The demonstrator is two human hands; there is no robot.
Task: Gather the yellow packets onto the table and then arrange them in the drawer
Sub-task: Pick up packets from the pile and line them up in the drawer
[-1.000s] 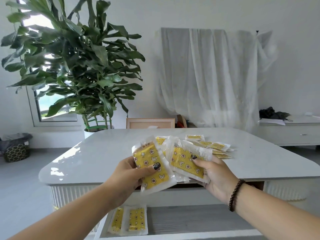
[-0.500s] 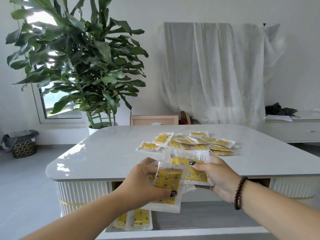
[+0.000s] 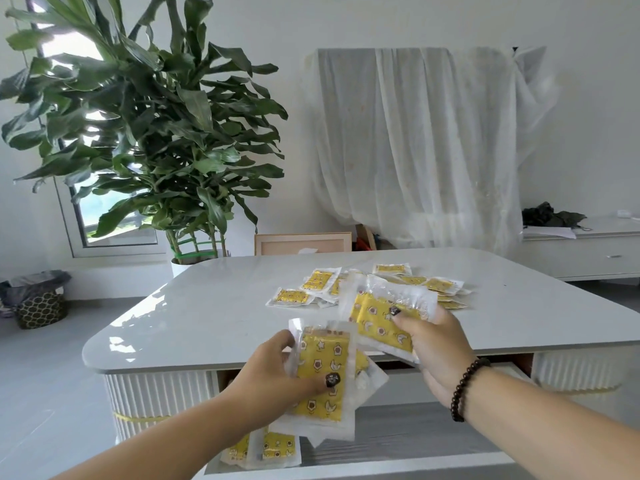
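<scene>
Both hands are holding flat yellow packets in clear crinkly plastic sleeves: the left hand (image 3: 277,379) is pinching one, thumb on its printed face, with its long axis running roughly upright, and more sleeves are fanning out behind it; the right hand (image 3: 429,344) is gripping a small sheaf of the same packets (image 3: 381,317), tilted with the long axis sloping down toward the right

Directly below the left hand, the open white drawer (image 3: 381,469) is lying pulled out toward the person, its grey ribbed floor showing, and two matching yellow packets (image 3: 266,445) are already lying flat at its left end, long axes pointing away from the person. The left hand is the nearer one to that row, so I judge the next packet is going down beside them, to their right

Behind the hands, the glossy white rounded-corner bench (image 3: 207,306) is carrying a loose overlapping pile of yellow packets (image 3: 398,282), lying flat, nearer the right hand

Further back, a tall leafy potted plant (image 3: 149,133) is standing by the window, and a sheer white cloth (image 3: 415,150) is hanging against the wall
</scene>
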